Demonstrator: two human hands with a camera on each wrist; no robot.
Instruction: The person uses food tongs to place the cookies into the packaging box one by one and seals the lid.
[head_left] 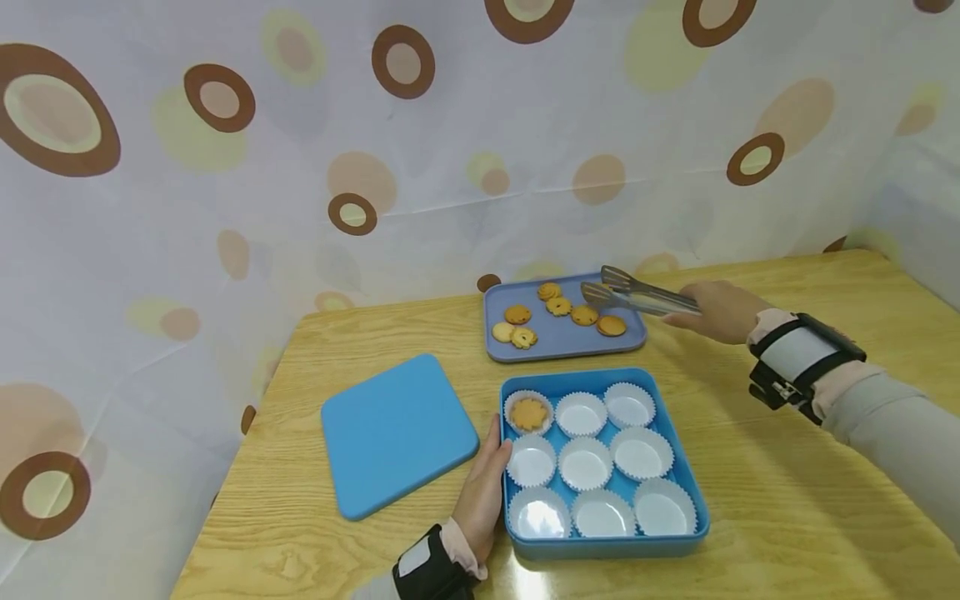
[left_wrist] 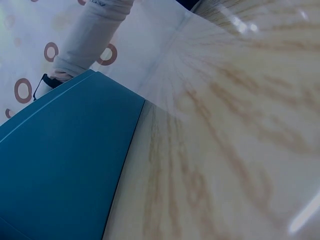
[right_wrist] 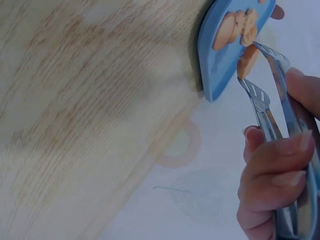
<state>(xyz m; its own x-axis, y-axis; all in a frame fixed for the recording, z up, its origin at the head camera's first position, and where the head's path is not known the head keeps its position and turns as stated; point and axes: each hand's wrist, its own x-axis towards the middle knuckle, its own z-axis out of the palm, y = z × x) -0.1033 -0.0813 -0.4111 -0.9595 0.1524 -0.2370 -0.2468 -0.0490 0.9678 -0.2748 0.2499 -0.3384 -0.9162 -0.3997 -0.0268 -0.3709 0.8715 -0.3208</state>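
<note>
My right hand [head_left: 723,311] grips metal tongs [head_left: 645,293], their slotted tips apart over the right part of a blue-purple tray [head_left: 562,346]. Several round and flower-shaped cookies [head_left: 611,326] lie on that tray. In the right wrist view one cookie [right_wrist: 247,61] appears between the tips of the tongs; whether they pinch it I cannot tell. My left hand [head_left: 480,496] rests along the left wall of a blue box [head_left: 606,546], fingers fairly straight against it. White paper cups [head_left: 585,464] line the box, and the back left one holds a flower-shaped cookie [head_left: 528,413].
A flat blue lid [head_left: 397,437] lies on the wooden table [head_left: 262,508] to the left of the box. Behind the tray, a patterned cloth [head_left: 450,150] hangs along the table's back edge. The tray stands just behind the box.
</note>
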